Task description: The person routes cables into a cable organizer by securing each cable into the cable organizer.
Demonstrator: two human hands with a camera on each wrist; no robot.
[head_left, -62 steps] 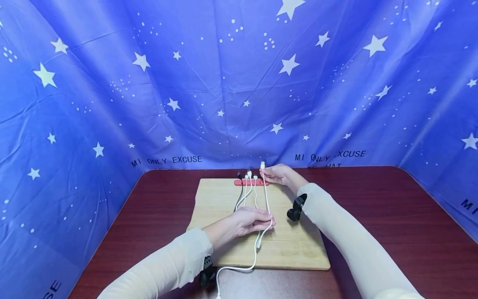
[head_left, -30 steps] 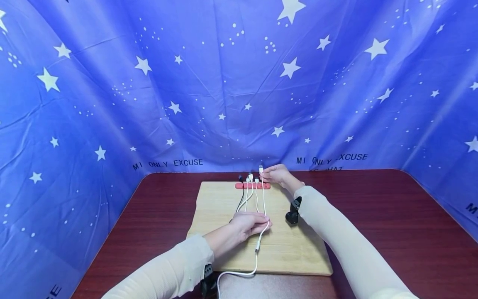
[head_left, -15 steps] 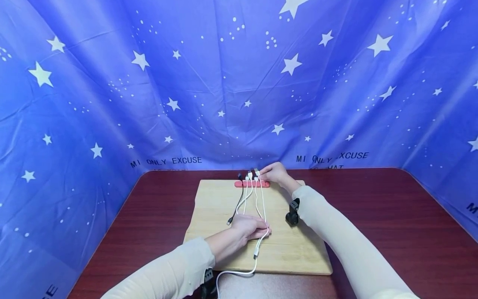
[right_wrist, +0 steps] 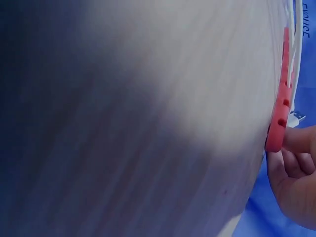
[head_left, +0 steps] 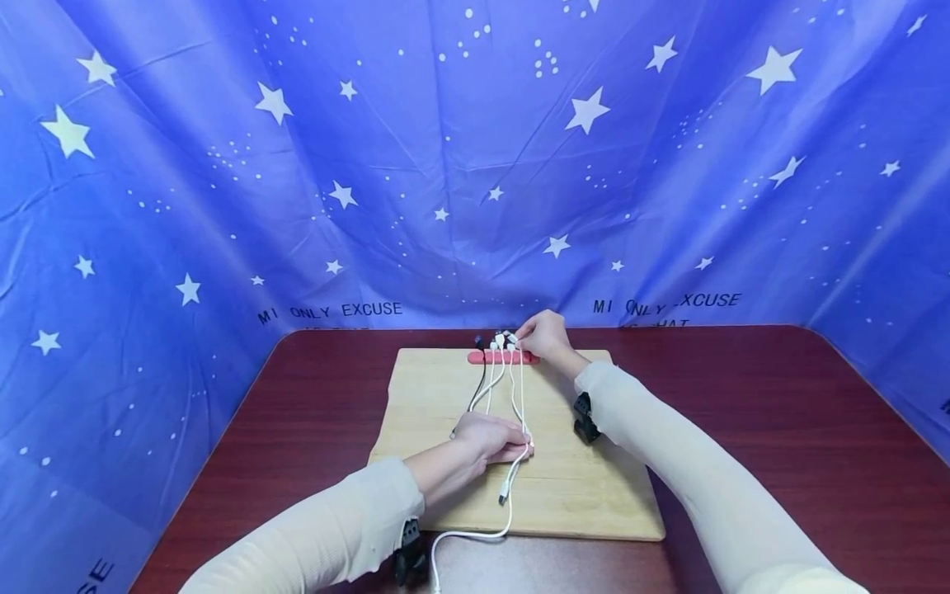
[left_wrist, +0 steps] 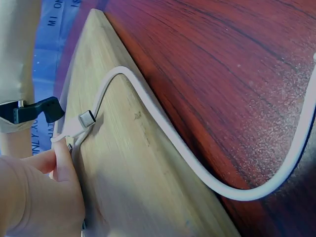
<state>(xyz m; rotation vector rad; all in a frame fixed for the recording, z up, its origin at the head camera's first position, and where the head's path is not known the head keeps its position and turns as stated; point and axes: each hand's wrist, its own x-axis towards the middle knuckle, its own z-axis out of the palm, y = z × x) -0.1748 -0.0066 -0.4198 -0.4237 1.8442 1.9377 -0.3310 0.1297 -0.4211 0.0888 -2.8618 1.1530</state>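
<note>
A red cable holder lies along the far edge of the wooden board, with several cables seated in its slots. At the holder's right end, my right hand pinches a white USB cable near its plug, which tilts left. In the right wrist view, the USB plug shows beside the holder's end, the fingers close against the red strip. Lower down, my left hand pinches the same cable between thumb and fingers. Its small metal-tipped connector sticks out past that hand in the left wrist view.
A black cable and other white cables run from the holder toward the left hand. One thicker white cord crosses the board's near edge onto the dark red table. A blue star-patterned curtain stands behind.
The right hand has moved slightly left, and the plug it pinches has tipped from upright toward the left, close to the other plugs. The left hand has shifted slightly left, still holding the cable.
</note>
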